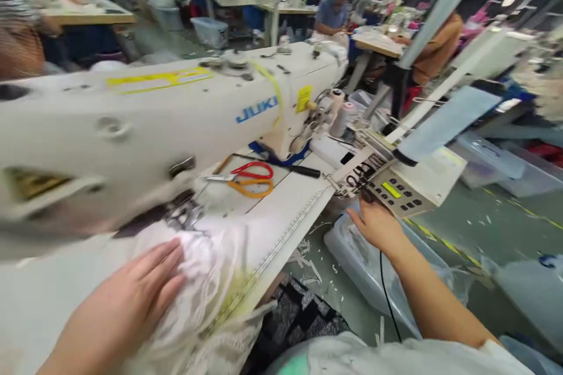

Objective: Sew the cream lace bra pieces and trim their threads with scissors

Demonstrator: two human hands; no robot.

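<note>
My left hand [127, 293] lies on a bunched white fabric [197, 258] with trailing cords or strips, its fingers stretched out over the cloth. The fabric sits close to the presser foot [185, 214] of a white JUKI sewing machine [185, 105]. My right hand [378, 225] reaches to the front edge of a device with a button panel [398, 190]. Its thumb is spread from the fingers, and the fingertips are partly hidden against the device's dark parts. Nothing shows in that hand. Scissors [250, 180] with one red and one orange handle lie on the machine bed.
A black-handled tool [303, 171] lies behind the scissors. Thread cones [341, 117] stand beyond the machine head. Under my right arm is a translucent plastic bin [365, 269], with a black cable hanging over it. Scraps litter the floor. Other people [333, 12] sit at tables further back.
</note>
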